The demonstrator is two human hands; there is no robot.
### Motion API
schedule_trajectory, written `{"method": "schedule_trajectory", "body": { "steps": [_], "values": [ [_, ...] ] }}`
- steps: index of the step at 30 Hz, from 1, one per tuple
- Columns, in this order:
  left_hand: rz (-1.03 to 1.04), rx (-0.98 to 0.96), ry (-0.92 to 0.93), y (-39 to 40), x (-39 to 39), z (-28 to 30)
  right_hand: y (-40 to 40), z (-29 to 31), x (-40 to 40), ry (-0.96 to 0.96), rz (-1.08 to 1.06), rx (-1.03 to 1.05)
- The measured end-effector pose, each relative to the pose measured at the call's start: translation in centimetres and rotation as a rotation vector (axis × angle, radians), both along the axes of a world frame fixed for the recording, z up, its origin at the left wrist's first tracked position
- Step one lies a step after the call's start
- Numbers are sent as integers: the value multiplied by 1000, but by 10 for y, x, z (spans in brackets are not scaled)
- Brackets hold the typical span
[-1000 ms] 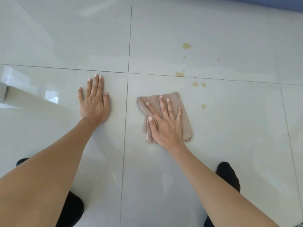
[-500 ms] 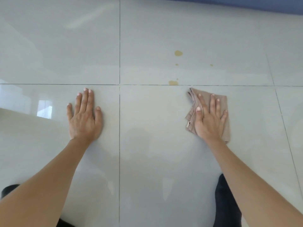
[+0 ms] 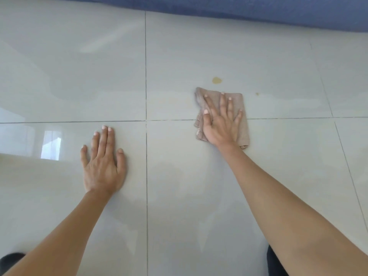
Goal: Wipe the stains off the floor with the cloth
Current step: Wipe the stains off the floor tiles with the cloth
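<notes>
A folded tan cloth lies flat on the glossy pale tiled floor, across a grout line. My right hand presses down on it, palm flat and fingers spread. Just beyond the cloth's far edge is a yellowish stain. A much smaller speck sits to the cloth's right. My left hand rests flat on a bare tile to the left, fingers slightly apart, holding nothing.
A blue edge runs along the far side of the floor. Dark clothing on my legs shows at the bottom left and bottom right. A bright window reflection lies left of my left hand.
My right hand has slid the cloth from the middle out to the right, then forward and back left across the grout line. Several stains near that line no longer show. My left hand stayed planted.
</notes>
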State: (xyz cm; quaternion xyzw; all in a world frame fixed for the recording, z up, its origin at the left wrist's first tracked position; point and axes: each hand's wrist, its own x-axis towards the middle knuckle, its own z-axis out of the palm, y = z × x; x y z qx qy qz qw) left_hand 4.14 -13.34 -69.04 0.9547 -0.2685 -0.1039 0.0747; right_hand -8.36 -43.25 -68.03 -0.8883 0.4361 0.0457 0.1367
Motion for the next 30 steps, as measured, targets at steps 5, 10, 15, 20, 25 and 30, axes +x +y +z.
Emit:
{"method": "schedule_trajectory", "body": {
  "steps": [5, 10, 15, 20, 25, 30],
  "values": [
    [7, 3, 10, -1, 0, 3, 40, -1, -1, -13, 151, -37],
    [5, 10, 13, -2, 0, 5, 62, -4, -53, -52, 310, -86],
    [0, 9, 12, -1, 1, 5, 19, -3, -112, 17, 149, -70],
    [1, 25, 1, -1, 3, 2, -37, -2, -103, 33, -179, -2],
    [-2, 28, 4, -1, -1, 4, -97, 1, -60, 20, -399, 20],
    [-3, 39, 11, -2, -1, 7, -121, 4, -13, 12, -385, 20]
  ]
}}
